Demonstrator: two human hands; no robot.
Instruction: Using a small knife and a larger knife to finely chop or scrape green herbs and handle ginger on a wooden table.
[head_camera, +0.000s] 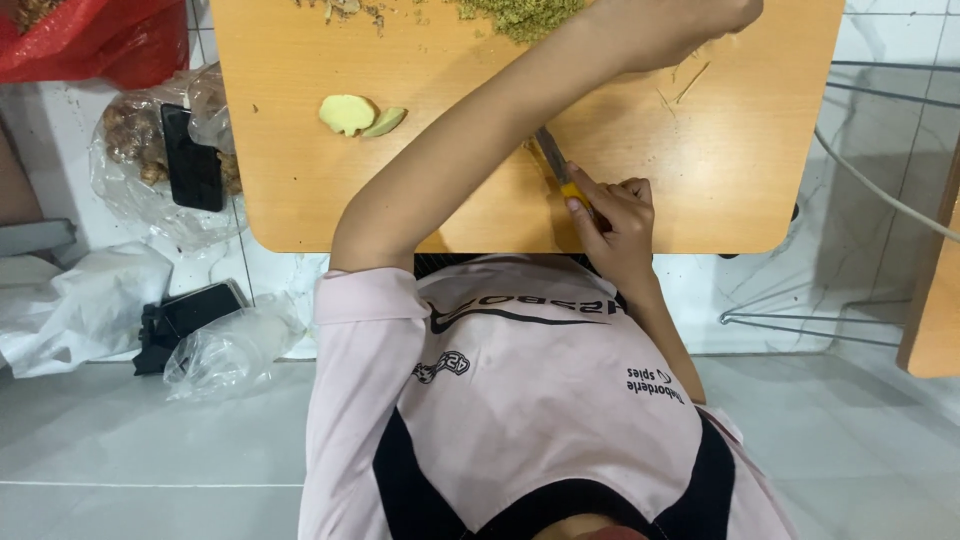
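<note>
A knife (560, 172) with a yellow handle is gripped in the right hand (615, 215), fingers clenched round the handle, blade laid flat on the wooden table (740, 150) and partly hidden under the left forearm. The left hand (690, 25) is stretched across to the table's far edge and cut off by the frame; its finger state cannot be told. Two ginger pieces (358, 115) are seen on the table, left of the knife, well apart from it. A pile of chopped ginger (520, 15) is seen at the top edge. A red bag (90, 40), clear plastic bags (225, 350) and a black phone (192, 160) are seen on the floor.
</note>
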